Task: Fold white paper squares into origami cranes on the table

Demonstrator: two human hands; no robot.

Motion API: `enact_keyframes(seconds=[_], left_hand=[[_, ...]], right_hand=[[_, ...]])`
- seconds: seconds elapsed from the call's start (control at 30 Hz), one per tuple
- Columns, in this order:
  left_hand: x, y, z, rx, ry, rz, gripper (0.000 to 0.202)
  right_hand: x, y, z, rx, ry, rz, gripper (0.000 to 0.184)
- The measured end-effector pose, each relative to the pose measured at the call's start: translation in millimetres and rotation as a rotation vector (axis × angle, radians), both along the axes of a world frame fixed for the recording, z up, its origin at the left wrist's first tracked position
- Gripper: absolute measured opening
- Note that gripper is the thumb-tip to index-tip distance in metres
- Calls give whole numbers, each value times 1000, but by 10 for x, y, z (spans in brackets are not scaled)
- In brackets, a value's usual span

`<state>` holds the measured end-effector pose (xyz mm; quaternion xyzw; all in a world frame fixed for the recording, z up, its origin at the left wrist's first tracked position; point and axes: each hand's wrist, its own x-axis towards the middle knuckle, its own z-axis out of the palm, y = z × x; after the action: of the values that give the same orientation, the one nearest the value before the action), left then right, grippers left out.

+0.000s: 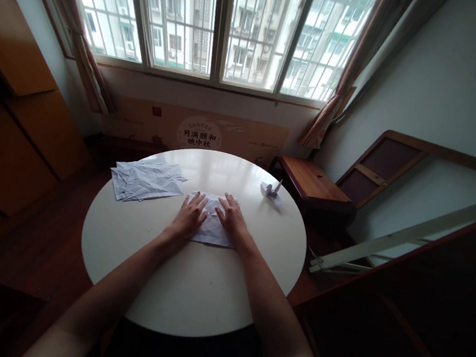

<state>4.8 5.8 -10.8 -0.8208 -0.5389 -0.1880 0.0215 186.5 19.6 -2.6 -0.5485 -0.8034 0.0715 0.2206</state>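
Observation:
A creased sheet of paper [211, 234] lies flat near the middle of the round white table. On its left part rests my left hand [191, 214], palm down with the fingers apart. My right hand [231, 216] lies on the right part of the same sheet, fingers spread and pointing away from me. Both hands cover much of the sheet's sides. A pile of creased paper sheets [146, 182] sits to the left of my left hand. Farther right and back stands a folded paper crane [272, 191], apart from both hands.
The round white table [121, 245] has a curved edge all around. Behind it on the right is a low wooden stand [315, 179], with a wooden framed panel [383, 163] leaning by the wall. A wide printed box [243, 136] stands below the window.

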Motion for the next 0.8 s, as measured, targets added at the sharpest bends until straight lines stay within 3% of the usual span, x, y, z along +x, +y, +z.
enact_keyframes(seconds=[0.1, 0.23, 0.37, 0.8], left_hand=[[12, 17, -69, -118, 27, -84, 51], [2, 37, -123, -203, 36, -111, 51], [-8, 38, -108, -215, 26, -106, 53], [6, 25, -111, -186, -10, -102, 49]], right_hand=[[-48, -17, -40, -121, -86, 35, 52], [-21, -18, -54, -209, -148, -119, 59], [52, 11, -21, -271, -160, -203, 61], [79, -3, 31, -286, -136, -175, 55]])
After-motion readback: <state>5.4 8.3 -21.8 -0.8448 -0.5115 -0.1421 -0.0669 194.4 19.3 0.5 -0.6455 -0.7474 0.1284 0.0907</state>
